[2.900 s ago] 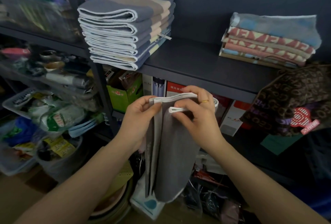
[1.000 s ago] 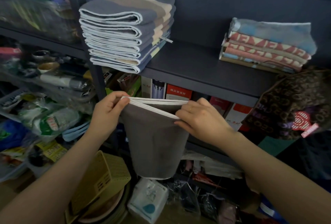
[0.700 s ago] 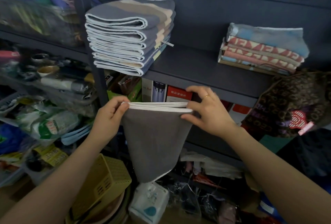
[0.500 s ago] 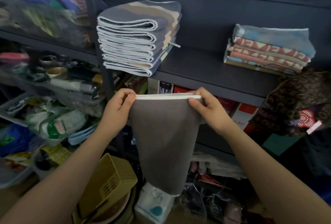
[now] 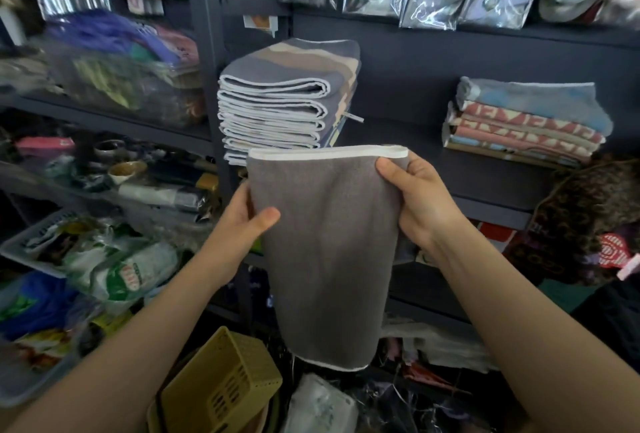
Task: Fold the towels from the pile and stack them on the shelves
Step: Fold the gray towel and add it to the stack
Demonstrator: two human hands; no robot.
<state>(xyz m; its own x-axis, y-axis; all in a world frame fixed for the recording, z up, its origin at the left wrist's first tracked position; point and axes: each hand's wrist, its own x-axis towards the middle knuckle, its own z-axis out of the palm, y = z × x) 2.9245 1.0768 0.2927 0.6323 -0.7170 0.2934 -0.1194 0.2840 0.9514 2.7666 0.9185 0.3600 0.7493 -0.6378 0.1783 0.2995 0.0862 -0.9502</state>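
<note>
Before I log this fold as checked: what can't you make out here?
Head view only:
- Left hand fingers: behind the gray towel.
- Towel's layer count: the front face hides it.
- Bottom of the striped towel stack: behind the towel's top edge.
- Left shelf goods: blurred.

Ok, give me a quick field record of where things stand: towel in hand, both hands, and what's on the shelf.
held item: grey towel with white trim, hanging lengthwise, folded, not yet on the shelf
left hand: grips the towel's left edge, thumb in front
right hand: grips the upper right edge
shelf: dark, bare stretch in the middle
left stack: folded blue-grey and beige towels, behind the held towel
right stack: folded pink and blue patterned towels
</note>
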